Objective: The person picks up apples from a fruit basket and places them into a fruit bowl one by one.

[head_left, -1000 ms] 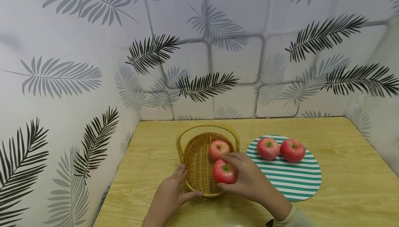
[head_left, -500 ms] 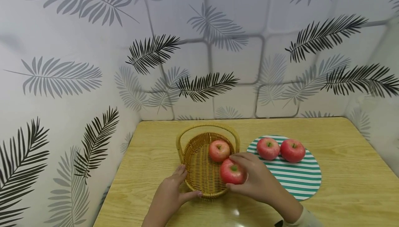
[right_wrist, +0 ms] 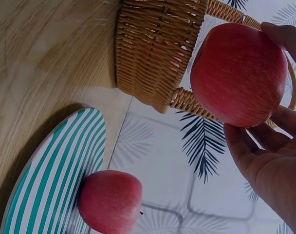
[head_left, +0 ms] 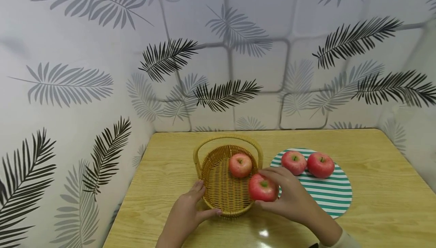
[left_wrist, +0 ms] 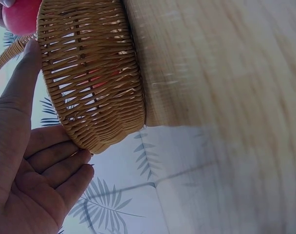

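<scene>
- Head view: The right hand grips a red apple with its fingers curled round it. The apple is up in the air, just over the right rim of the wicker basket.
- One more apple sits inside the basket. Two apples rest on a striped mat, just right of the basket.
- The left hand rests against the basket's left side. Its fingers are straight and its thumb is along the front. It holds the basket steady on the wooden table.
- Left wrist view: The left hand lies flat by the basket wall, with its thumb touching the weave.
- Right wrist view: The held apple sits between the fingertips and the thumb, next to the basket's handle. An apple on the mat lies below the basket.
- What could go wrong: The apple looks smooth and round, so a loose grip could let it slip and roll off the table.
- It could bump the handle, which is close by.
- Set down near the two on the mat, it could knock them and make them roll.
</scene>
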The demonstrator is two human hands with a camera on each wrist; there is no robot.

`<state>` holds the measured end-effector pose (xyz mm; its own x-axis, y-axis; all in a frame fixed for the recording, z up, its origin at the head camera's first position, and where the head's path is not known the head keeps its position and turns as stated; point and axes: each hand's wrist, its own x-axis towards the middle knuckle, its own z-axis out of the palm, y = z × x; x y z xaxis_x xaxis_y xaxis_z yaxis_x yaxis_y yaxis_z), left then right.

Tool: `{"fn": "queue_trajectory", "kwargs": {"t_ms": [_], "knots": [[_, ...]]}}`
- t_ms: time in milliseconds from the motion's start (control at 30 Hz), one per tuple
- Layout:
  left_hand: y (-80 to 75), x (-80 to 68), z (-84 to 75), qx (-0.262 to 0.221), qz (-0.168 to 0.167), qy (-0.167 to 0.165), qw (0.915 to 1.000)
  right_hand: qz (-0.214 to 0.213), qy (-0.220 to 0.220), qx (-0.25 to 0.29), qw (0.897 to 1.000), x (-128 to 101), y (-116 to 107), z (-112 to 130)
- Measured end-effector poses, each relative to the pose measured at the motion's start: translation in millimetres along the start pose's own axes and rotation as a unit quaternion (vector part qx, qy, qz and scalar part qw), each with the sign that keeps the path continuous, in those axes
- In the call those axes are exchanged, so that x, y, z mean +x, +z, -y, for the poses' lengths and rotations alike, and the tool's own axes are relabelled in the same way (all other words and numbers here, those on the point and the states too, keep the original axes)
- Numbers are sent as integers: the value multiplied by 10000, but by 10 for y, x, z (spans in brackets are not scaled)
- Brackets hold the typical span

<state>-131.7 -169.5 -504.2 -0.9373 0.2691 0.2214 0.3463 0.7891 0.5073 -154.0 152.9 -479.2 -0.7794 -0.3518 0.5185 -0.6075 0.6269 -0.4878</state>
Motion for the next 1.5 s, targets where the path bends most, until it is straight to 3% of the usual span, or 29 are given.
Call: {"fn": "queue_trajectory", "kwargs": {"t_ms": [900, 1167, 1500], "knots": [[62, -11, 68, -22, 7, -12, 10000, -164, 630, -289, 9975, -213, -170, -339], [52, -10, 67, -96, -4, -84, 9999, -21, 1049, -386, 9937, -274, -216, -442], [41, -18, 43, -111, -56, -9, 9999, -174, 959, -606, 9934, -385, -269, -611]]}}
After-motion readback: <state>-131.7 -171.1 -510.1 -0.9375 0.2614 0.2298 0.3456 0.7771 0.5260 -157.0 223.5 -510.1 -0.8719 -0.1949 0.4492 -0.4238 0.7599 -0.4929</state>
